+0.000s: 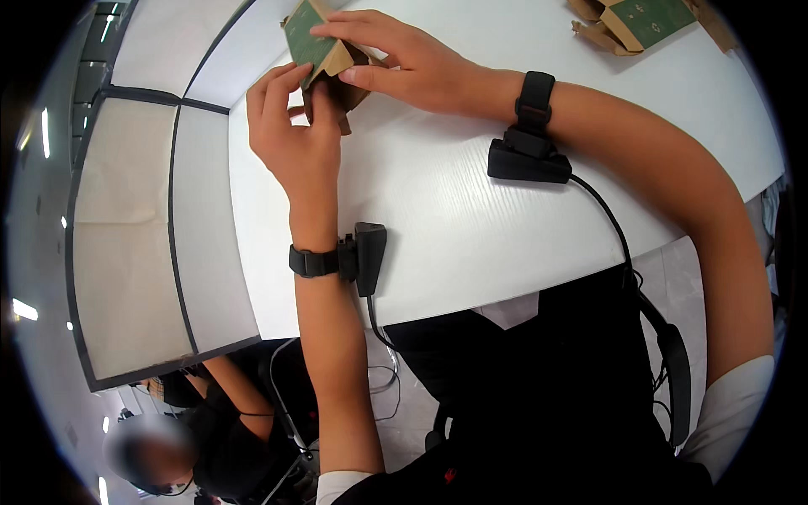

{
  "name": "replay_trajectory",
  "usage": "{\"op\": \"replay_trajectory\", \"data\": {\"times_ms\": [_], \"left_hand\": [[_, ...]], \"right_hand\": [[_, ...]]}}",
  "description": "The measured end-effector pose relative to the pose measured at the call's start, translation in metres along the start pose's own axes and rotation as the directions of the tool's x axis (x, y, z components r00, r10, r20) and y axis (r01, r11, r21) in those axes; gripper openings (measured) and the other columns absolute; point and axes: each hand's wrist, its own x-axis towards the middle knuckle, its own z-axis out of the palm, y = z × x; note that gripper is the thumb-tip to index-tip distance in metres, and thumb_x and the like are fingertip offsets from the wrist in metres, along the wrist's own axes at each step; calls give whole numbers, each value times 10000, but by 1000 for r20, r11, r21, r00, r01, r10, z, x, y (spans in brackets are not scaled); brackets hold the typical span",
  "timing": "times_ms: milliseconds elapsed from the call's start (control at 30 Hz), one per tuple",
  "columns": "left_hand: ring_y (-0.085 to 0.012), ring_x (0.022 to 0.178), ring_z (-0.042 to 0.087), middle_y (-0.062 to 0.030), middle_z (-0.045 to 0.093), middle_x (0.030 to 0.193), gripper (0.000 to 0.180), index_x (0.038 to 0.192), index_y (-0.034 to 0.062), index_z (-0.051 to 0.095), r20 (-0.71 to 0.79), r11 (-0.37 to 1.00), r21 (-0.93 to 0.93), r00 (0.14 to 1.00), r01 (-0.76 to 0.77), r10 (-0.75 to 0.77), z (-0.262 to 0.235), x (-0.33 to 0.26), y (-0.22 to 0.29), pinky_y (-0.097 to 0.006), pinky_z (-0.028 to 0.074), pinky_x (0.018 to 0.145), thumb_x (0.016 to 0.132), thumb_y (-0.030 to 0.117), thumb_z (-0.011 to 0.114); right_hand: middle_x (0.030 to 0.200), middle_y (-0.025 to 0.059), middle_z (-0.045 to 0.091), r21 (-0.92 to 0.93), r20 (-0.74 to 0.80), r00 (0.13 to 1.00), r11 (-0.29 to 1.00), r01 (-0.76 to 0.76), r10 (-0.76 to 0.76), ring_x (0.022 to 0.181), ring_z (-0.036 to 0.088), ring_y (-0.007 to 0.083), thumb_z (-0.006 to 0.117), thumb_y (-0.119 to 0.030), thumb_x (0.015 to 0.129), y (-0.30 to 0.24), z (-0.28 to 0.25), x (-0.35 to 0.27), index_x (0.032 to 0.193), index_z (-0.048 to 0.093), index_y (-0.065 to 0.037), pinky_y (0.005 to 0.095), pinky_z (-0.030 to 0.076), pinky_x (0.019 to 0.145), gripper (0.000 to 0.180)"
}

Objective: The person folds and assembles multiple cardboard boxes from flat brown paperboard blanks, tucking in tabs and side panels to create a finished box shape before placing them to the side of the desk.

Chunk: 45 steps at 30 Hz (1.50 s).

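A small green and brown cardboard box [308,42] is held between my two hands near the far left of the white table [446,227]. Its flaps stand unfolded on the side toward me. My left hand [295,118] grips the lower left part, the thumb against a brown flap and the fingers round the edge. From the right, my right hand [404,63] pinches the box, with fingers on the green face and the thumb by an opened flap. What lies inside the box cannot be made out.
Another green and brown cardboard box [648,21] with loose flaps lies at the far right. A pale partition [126,227] borders the table's left side. Black wrist devices [530,160] trail cables toward my lap. Beyond the partition sits another person [227,454].
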Motion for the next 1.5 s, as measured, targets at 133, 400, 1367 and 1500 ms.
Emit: {"op": "replay_trajectory", "data": {"times_ms": [133,400,1367,1500], "left_hand": [[-242,1023,653,-33,670,1136,249,1045,103,739,-1,959,192,977,-209,213,-2,0,2,-360,551,768,810,60,808],[-170,728,700,-59,749,847,89,910,21,762,-103,977,-191,988,95,-116,5,-1,5,-281,561,694,892,101,797],[-163,916,536,-42,620,996,312,1045,2,634,287,340,-735,724,587,-627,-17,5,-25,-363,469,897,1075,305,567],[-150,911,509,-36,602,1002,346,1077,-10,641,356,300,-700,681,648,-640,-12,3,-20,-351,462,919,1071,331,583]], "right_hand": [[1573,142,409,-145,159,987,988,46,-23,1415,464,289,509,-279,1078,-2,0,0,1499,535,-141,417,443,1133,444],[1573,136,431,-212,109,994,977,-7,30,1432,449,284,559,-302,1068,-1,-5,-3,1567,433,-142,422,416,1170,539],[976,44,724,500,104,831,693,-519,547,881,668,123,713,-108,956,-9,-15,10,1098,685,-12,281,548,858,174],[1000,55,723,506,39,785,665,-550,619,918,663,132,719,-159,965,-25,-24,7,1108,691,-10,289,541,861,209]]}}
